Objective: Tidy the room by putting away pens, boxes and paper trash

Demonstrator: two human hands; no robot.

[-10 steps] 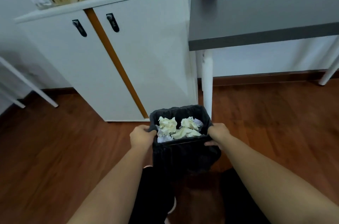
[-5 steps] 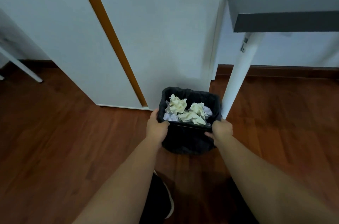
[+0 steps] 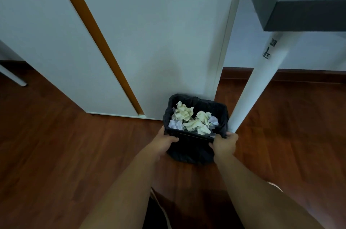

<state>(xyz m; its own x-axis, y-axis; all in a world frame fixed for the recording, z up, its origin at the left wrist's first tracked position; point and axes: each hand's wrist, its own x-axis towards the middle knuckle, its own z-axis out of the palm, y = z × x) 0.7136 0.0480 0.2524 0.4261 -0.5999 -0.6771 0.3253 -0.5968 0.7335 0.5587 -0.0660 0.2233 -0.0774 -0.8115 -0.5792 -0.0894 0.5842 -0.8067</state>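
Paper trash (image 3: 192, 119): crumpled cream and pale lilac balls, I see them inside the bin, just beyond both sets of fingers.
Bin (image 3: 192, 151): small, black, lined with a dark bag; low over the wooden floor (image 3: 56, 153), contact unclear.
Left hand (image 3: 163, 143): my fingers clenched on the near left rim.
Right hand (image 3: 223, 144): fingers grasping the near right rim.
Cabinet (image 3: 159, 41): white, directly past the fingers, behind the bin.
Bench leg (image 3: 256, 82): white, just right of my right fingers.
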